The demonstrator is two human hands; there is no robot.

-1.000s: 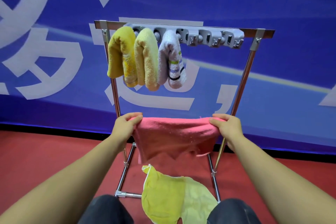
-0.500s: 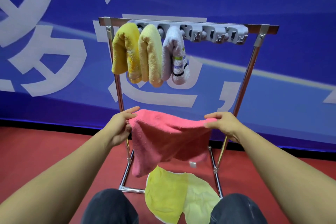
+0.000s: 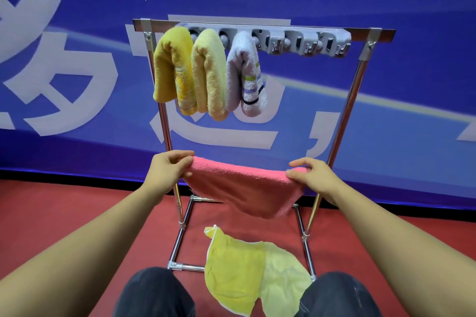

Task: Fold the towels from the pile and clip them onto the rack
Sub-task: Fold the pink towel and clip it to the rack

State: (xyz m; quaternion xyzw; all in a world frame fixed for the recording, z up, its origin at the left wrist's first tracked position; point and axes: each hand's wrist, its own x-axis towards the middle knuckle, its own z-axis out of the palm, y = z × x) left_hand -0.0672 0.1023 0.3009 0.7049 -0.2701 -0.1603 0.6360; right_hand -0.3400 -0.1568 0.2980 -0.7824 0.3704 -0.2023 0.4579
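You have the pink towel [image 3: 244,188] stretched in the air between your two hands, in front of the rack [image 3: 345,121] and well below its top bar. Its long axis runs left to right, level, with the folded upper edge taut and the rest sagging in a belly that hangs lower toward your right side. Your left hand [image 3: 167,175] pinches the left end, thumb on top and fingers curled under the cloth; your right hand [image 3: 313,177] pinches the right end the same way, fingers lying over the edge.

The move ahead turns on one thing, I would judge: the free clips [image 3: 304,44] sit up and slightly to the right of the towel's middle, on the grey clip strip under the top bar. The three clips toward the rack's left end are taken by the dark yellow towel [image 3: 170,72], the pale yellow towel [image 3: 208,72] and the white striped towel [image 3: 244,72], each hanging folded. The nearest free clip is just right of the white one, so your right hand lies closer to it than your left. The towel looks too wide yet for a clip; another fold, bringing the ends together, seems due first.

On the red floor [image 3: 51,213] between your knees, inside the rack's base frame, lies a yellow-green towel [image 3: 247,265], not yet folded.
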